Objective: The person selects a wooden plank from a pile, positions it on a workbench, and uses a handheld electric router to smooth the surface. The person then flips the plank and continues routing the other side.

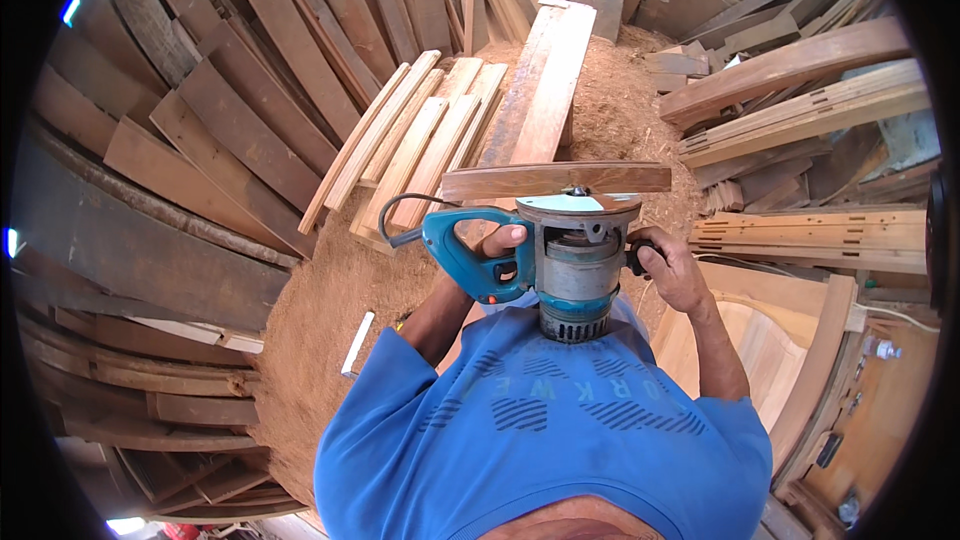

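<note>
The floor (320, 340) is wide and thick with brown wood dust. Big boards (270, 130) lean all along the left, and more wood is heaped on the right. A person in a blue shirt (540, 440) is in the middle. A long board (555, 80) reaches away in front, with pale planks (408, 162) just left of it.

The tool (580, 265) is in front of the shirt, between the two hands. It has a fat, round, silver body with a blue ring, a dark end full of slots, and a round, flat plate at the other end. A blue loop handle sticks out on its left, with a dark cord (402, 198) at the tip. Just past the plate is a strip (556, 177) of smooth, red-brown wood. It looks to touch the plate, but I cannot be sure.

The left hand (500, 241) has its grip closed round the handle, thumb on top. The right hand (676, 270) has its grip curled tight round a black knob (634, 258) on the tool's right side.

The tool lies on its side. Its long way runs from the shirt outward, with the plate facing away and the slotted end close to the shirt. The strip's long way goes left to right, across the tool.
</note>
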Motion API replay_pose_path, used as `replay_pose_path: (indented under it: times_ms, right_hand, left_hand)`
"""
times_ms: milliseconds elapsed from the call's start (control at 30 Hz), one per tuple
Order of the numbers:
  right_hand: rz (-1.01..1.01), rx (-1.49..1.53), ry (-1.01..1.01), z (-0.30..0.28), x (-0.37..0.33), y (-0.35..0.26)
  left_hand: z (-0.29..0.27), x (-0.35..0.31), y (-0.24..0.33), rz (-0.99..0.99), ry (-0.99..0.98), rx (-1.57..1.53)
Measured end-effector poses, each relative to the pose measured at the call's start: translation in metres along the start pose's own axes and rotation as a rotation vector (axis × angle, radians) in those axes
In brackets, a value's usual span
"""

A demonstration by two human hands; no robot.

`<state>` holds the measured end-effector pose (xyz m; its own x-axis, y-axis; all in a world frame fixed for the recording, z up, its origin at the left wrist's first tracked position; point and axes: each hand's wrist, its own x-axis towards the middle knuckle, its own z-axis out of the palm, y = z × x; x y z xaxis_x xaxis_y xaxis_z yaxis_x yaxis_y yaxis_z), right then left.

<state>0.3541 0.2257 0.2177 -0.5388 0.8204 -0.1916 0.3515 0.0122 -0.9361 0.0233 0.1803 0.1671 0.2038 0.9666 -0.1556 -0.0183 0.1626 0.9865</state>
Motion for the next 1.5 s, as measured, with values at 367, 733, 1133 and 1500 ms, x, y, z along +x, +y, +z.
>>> replay_pose_path:
  times_ms: [367, 733, 1133, 1500]
  right_hand:
    - [-0.212, -0.602, 0.149, 0.022, -0.008, -0.012]
    - [-0.083, -0.439, 0.002, 0.007, 0.003, -0.033]
    - [-0.239, -0.683, 0.077, -0.034, -0.001, -0.101]
    - [-0.439, -0.625, -0.017, -0.006, 0.055, -0.145]
  left_hand:
    - [-0.003, -0.007, 0.0, -0.004, 0.013, 0.005]
    - [-0.005, -0.013, -0.001, -0.008, 0.021, 0.015]
    - [-0.008, -0.021, 0.006, 0.05, 0.033, 0.061]
    - [-0.002, -0.019, 0.019, 0.041, -0.006, 0.082]
